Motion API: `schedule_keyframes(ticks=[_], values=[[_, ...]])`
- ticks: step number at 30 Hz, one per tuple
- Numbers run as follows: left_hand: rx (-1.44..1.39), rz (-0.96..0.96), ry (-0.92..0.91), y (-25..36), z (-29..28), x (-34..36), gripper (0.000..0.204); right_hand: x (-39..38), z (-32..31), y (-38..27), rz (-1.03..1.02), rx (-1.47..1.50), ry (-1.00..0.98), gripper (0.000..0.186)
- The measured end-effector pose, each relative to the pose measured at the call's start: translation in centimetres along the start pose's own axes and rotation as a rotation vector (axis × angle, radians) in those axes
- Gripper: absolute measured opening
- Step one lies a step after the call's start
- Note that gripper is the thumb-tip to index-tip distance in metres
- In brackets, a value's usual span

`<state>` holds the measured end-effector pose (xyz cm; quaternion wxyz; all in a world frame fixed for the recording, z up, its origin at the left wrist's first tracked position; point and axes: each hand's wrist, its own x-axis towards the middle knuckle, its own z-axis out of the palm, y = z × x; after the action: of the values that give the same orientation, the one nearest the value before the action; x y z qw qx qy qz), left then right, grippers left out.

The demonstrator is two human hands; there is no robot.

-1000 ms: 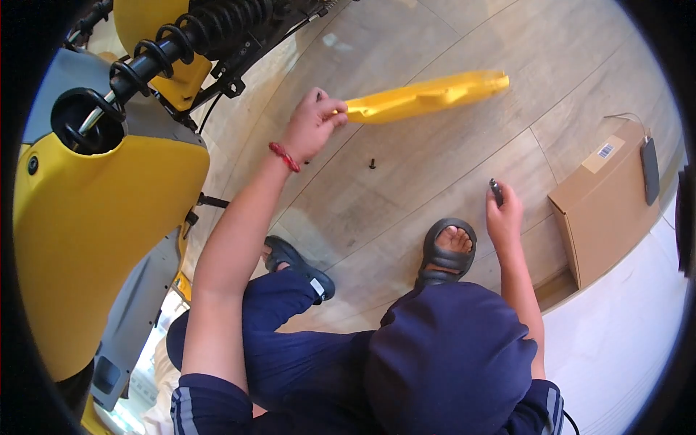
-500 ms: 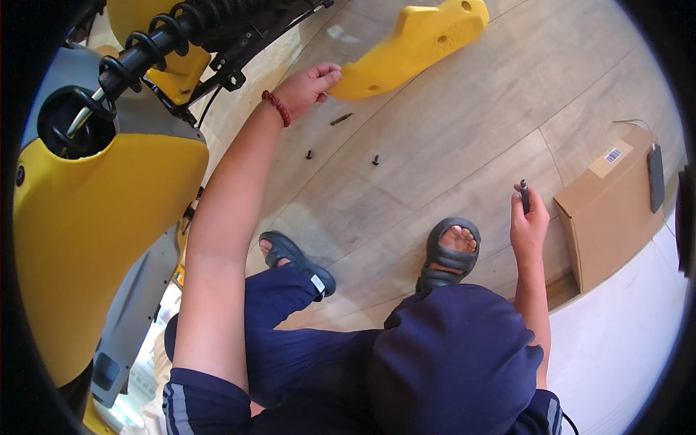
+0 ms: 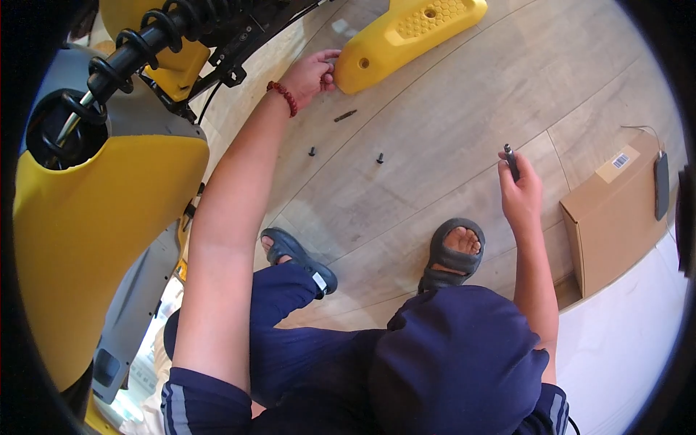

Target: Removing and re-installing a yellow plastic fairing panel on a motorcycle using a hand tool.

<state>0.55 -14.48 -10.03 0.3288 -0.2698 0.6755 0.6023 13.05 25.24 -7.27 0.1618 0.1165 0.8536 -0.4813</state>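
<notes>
My left hand (image 3: 312, 72) reaches far forward and grips the near end of a yellow plastic body panel (image 3: 409, 36) that lies flat on the wooden floor. A red bead bracelet (image 3: 283, 96) is on that wrist. My right hand (image 3: 518, 192) is raised at the right and holds a small dark tool (image 3: 511, 161) upright. Two short black bolts (image 3: 379, 157) (image 3: 312, 151) and a longer dark screw (image 3: 345, 115) lie loose on the floor between my hands.
A yellow scooter (image 3: 94, 239) with black handlebar and cables (image 3: 152, 36) fills the left side. My sandalled feet (image 3: 453, 254) rest on the floor. A brown cardboard box (image 3: 616, 217) with a dark flat device (image 3: 662, 185) on it sits at the right.
My left hand has carried the yellow panel farther away and up, turning its inner honeycomb side into view. My right hand has lifted the dark tool slightly to the right.
</notes>
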Motion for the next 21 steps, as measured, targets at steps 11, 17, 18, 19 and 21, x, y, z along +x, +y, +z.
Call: schedule_keyframes(ticks=[11, 17, 18, 19, 21], values=[[-0.132, 0.179, 0.005, 0.3, 0.5, -5.7, 0.034, 4.0, 1.9, -4.5, 0.027, 0.160, -0.142, 0.024], [-0.205, 0.160, -0.062, 0.1, 0.9, -6.9, 0.023, 4.2, 3.2, -5.4, 0.040, 0.181, -0.232, 0.025], [-0.058, 0.170, 0.025, 0.1, 0.6, -6.6, 0.020, 4.2, 3.5, -5.5, 0.047, 0.190, -0.239, 0.025], [0.090, 0.179, 0.111, 0.2, 0.3, -6.3, 0.019, 4.1, 3.6, -5.5, 0.048, 0.193, -0.241, 0.025], [0.388, 0.143, 0.182, -0.2, -0.2, -5.6, 0.018, 4.0, 3.8, -4.9, 0.057, 0.099, -0.252, 0.024]])
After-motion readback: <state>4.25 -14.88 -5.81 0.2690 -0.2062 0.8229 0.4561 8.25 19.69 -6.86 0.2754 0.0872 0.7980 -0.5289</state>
